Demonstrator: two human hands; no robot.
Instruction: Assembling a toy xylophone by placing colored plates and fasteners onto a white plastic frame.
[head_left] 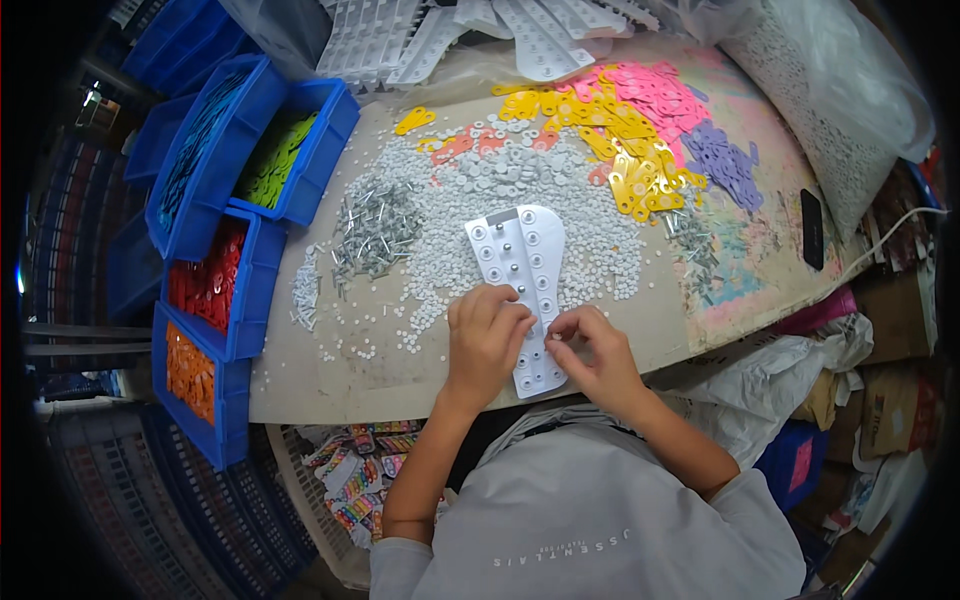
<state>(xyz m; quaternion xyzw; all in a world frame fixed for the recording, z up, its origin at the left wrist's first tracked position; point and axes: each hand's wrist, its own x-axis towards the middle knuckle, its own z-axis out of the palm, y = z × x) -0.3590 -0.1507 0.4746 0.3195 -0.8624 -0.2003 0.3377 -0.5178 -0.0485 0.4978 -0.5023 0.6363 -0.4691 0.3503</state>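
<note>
A white paddle-shaped plastic board (552,240) lies on the table in front of me, its narrow end toward my body. Rings with round centres line both its long edges, and small metal pins stand in a row between them. My left hand (485,335) curls over the board's left side, fingertips pinched; what they hold, if anything, is hidden. On the other side my right hand (595,355) closes thumb and index finger at the board's right edge, around a tiny white piece (556,337). Beyond the board spreads a heap of small white discs (500,170).
Metal pins (375,225) lie left of the discs. Yellow (640,180), pink (660,95) and purple (722,160) strips are piled at the far right. Blue bins (235,400) with coloured pieces line the left edge. A black phone (811,230) rests at the right; more white boards (540,45) are stacked behind.
</note>
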